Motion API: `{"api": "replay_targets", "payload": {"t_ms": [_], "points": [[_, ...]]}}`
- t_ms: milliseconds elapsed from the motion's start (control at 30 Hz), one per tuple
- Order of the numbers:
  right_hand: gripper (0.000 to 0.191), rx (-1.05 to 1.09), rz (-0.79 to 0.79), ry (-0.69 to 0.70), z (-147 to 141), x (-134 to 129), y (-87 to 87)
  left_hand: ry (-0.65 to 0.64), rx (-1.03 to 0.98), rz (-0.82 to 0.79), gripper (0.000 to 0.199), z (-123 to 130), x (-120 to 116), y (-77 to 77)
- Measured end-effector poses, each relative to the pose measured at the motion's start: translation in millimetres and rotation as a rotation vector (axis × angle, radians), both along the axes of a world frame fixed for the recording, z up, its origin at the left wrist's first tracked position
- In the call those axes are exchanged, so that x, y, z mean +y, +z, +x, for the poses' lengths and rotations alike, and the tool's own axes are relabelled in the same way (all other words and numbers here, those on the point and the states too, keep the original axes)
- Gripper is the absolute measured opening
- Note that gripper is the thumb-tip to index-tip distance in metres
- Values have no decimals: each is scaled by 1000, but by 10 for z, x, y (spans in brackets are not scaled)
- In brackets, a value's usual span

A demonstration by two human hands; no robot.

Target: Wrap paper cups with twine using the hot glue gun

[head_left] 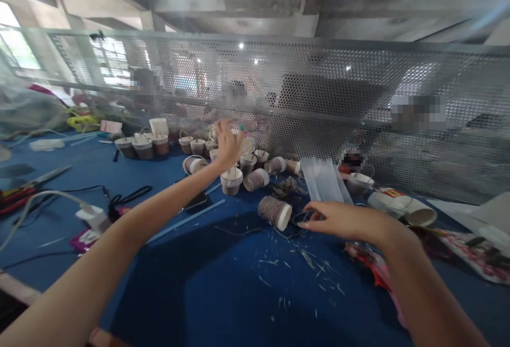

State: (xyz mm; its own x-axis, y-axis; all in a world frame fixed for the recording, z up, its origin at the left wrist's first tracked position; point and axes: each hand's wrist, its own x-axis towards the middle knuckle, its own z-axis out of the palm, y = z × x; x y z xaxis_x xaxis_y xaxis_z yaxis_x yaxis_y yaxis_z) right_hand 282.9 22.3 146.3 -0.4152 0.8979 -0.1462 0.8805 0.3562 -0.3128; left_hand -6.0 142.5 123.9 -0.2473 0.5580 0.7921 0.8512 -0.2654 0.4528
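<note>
My left hand [229,144] reaches over a group of small bucket-like cups at the back of the table. Its fingers curl forward and down, and their tips are hidden, as is anything between them. Just below it, a white-rimmed small bucket [231,181] stands upright. My right hand [334,218] is at the middle right, thumb and fingers apart, beside dark thin cord [299,218] that I cannot make out well. Just left of those fingers, a cup wrapped in brownish twine [273,211] lies on its side. Another wrapped cup [257,179] lies behind it.
A perforated metal screen [338,124] borders the back, with people beyond. More small buckets [143,146] stand at left. A phone [195,200], white charger [93,217] and pliers [18,198] lie on the blue table [223,294]. Clear plastic [324,179] lies behind my right hand.
</note>
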Motion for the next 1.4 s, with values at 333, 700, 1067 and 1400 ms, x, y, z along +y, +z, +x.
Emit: {"api": "replay_targets", "payload": {"t_ms": [333,700,1067,1400], "points": [[61,-43,-69,-33,174,-285,255,-799,697,-290,92,565,-893,-1045],[38,233,498,-20,20,-571,-134,-824,243,-238,65,330,-728,-1260],[44,303,678,-63,-209,-435,-1343,-998,-543,-462,63,351,-649,-1262],[48,312,749,-4,-49,-385,-1273,-1079,-391,-482,65,345,-639,-1309]]}}
